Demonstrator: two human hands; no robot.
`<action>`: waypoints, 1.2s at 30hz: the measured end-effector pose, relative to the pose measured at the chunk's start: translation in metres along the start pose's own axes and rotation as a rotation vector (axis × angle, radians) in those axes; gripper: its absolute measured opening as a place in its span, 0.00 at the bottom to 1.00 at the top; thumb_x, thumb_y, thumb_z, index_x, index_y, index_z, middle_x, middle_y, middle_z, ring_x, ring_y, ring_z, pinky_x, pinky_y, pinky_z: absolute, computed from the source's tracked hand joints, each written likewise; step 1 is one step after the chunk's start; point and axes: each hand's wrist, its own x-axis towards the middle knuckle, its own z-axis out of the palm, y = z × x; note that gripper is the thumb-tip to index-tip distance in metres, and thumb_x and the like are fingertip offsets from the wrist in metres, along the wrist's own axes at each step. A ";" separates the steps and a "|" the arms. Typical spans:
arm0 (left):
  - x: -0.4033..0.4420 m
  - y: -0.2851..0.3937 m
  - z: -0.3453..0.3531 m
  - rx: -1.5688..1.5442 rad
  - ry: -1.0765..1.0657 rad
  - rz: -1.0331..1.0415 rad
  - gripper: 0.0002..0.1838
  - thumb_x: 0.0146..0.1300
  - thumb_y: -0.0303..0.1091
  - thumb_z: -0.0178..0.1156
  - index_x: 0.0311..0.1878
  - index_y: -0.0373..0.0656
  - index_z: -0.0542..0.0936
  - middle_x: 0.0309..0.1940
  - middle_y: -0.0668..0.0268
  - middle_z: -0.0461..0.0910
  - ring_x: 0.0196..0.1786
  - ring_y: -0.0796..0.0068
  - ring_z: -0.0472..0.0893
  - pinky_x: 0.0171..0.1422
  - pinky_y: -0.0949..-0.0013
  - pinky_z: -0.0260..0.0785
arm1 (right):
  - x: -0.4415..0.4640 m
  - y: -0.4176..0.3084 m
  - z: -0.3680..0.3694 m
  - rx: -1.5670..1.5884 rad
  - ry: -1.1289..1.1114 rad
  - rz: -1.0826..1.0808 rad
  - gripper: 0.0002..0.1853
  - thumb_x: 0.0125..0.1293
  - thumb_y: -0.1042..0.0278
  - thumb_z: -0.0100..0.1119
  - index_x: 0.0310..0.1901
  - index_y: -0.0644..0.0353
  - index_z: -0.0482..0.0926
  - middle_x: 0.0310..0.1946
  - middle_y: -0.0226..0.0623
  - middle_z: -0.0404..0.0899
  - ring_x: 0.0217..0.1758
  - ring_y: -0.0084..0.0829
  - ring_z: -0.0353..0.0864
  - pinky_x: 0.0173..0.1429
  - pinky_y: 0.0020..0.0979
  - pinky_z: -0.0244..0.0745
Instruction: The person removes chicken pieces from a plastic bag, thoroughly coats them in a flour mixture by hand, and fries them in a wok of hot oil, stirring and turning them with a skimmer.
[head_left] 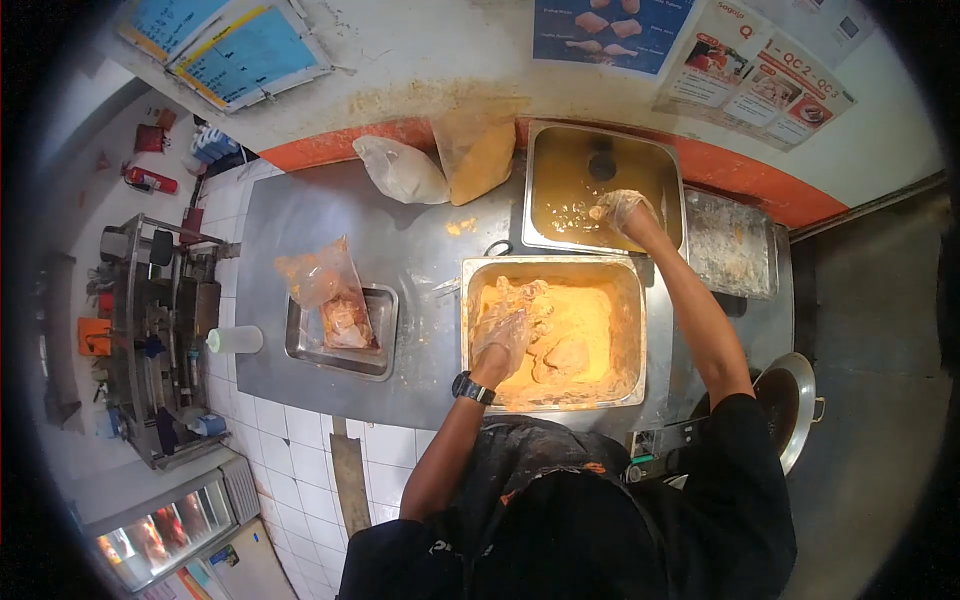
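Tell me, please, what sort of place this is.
Probably the prep area of a commercial kitchen that cooks chicken: the poster shows what look like chicken cuts, the deep metal pan holds orange-yellow powder, and a wide round pan is beside the metal table.

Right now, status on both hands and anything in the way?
Left hand on coated pieces in powder tray. Right hand holding piece over liquid tray. Black handle beside both trays.

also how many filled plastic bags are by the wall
2: a clear plastic bag of white contents, left; a clear plastic bag of orange powder, right. More could hide behind.
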 end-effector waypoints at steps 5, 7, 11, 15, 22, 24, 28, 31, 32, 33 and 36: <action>-0.005 -0.001 -0.013 0.456 -0.012 0.063 0.33 0.50 0.11 0.33 0.63 0.31 0.65 0.62 0.59 0.67 0.66 0.65 0.64 0.72 0.69 0.51 | 0.013 -0.022 -0.062 0.699 -0.204 0.259 0.14 0.63 0.60 0.58 0.37 0.66 0.78 0.35 0.41 0.81 0.34 0.32 0.80 0.35 0.32 0.76; -0.007 0.011 0.000 0.424 -0.019 0.075 0.27 0.57 0.15 0.37 0.62 0.32 0.66 0.61 0.59 0.68 0.65 0.66 0.65 0.71 0.70 0.53 | 0.012 -0.030 -0.086 0.798 -0.098 0.288 0.13 0.63 0.63 0.58 0.37 0.67 0.78 0.35 0.40 0.81 0.35 0.30 0.79 0.36 0.30 0.77; -0.016 0.046 0.044 -0.157 0.071 -0.096 0.18 0.66 0.26 0.45 0.59 0.33 0.70 0.58 0.60 0.71 0.61 0.68 0.70 0.68 0.71 0.59 | 0.010 -0.047 -0.137 0.828 0.079 0.240 0.10 0.59 0.67 0.63 0.34 0.67 0.81 0.23 0.35 0.81 0.23 0.24 0.78 0.28 0.26 0.75; -0.020 0.059 0.053 -0.159 0.156 -0.045 0.18 0.68 0.33 0.49 0.57 0.34 0.72 0.54 0.61 0.74 0.56 0.69 0.74 0.63 0.70 0.64 | 0.006 -0.040 -0.152 0.623 0.078 0.282 0.09 0.60 0.68 0.59 0.32 0.67 0.81 0.29 0.37 0.82 0.28 0.26 0.79 0.31 0.27 0.76; -0.029 0.068 0.037 1.324 0.176 0.451 0.16 0.66 0.32 0.49 0.54 0.36 0.74 0.48 0.51 0.77 0.51 0.60 0.76 0.57 0.61 0.66 | -0.021 -0.105 -0.197 0.166 -0.059 0.250 0.10 0.55 0.65 0.64 0.31 0.65 0.81 0.28 0.41 0.81 0.27 0.29 0.80 0.32 0.29 0.75; -0.032 0.072 0.043 1.482 0.153 0.395 0.15 0.62 0.31 0.52 0.51 0.39 0.76 0.45 0.53 0.78 0.47 0.59 0.77 0.53 0.60 0.68 | -0.033 -0.124 -0.211 0.594 0.022 0.352 0.08 0.54 0.68 0.64 0.30 0.64 0.81 0.25 0.39 0.81 0.24 0.30 0.80 0.29 0.27 0.74; -0.026 0.063 0.048 1.837 0.056 0.167 0.11 0.57 0.28 0.54 0.42 0.40 0.79 0.38 0.55 0.80 0.41 0.56 0.78 0.48 0.58 0.69 | -0.057 -0.122 -0.199 0.425 0.050 0.140 0.07 0.55 0.69 0.63 0.29 0.64 0.81 0.23 0.38 0.81 0.21 0.27 0.80 0.25 0.24 0.73; -0.026 0.062 0.058 1.825 -0.010 0.316 0.08 0.55 0.28 0.53 0.37 0.39 0.79 0.34 0.54 0.80 0.40 0.57 0.78 0.47 0.58 0.69 | -0.074 -0.174 -0.183 0.621 -0.137 0.284 0.07 0.56 0.70 0.62 0.31 0.64 0.76 0.27 0.37 0.79 0.32 0.28 0.80 0.32 0.27 0.76; -0.021 0.057 0.055 1.826 -0.012 0.317 0.08 0.55 0.28 0.53 0.37 0.39 0.79 0.34 0.54 0.80 0.40 0.57 0.78 0.47 0.58 0.69 | -0.082 -0.162 -0.152 0.335 -0.204 0.154 0.07 0.56 0.70 0.61 0.32 0.64 0.76 0.30 0.39 0.79 0.33 0.31 0.80 0.33 0.29 0.76; -0.013 0.047 0.046 1.829 -0.052 0.283 0.10 0.54 0.28 0.53 0.39 0.38 0.78 0.35 0.52 0.79 0.42 0.55 0.78 0.47 0.57 0.69 | -0.090 -0.150 -0.121 0.052 -0.236 0.017 0.07 0.57 0.70 0.60 0.33 0.64 0.75 0.33 0.42 0.79 0.34 0.34 0.80 0.35 0.30 0.76; 0.010 0.024 0.035 1.789 0.055 0.312 0.14 0.52 0.28 0.53 0.43 0.37 0.77 0.39 0.49 0.78 0.45 0.54 0.77 0.49 0.56 0.69 | -0.115 -0.129 -0.038 -0.273 -0.110 -0.104 0.09 0.58 0.69 0.57 0.38 0.64 0.75 0.37 0.45 0.79 0.36 0.37 0.80 0.39 0.31 0.76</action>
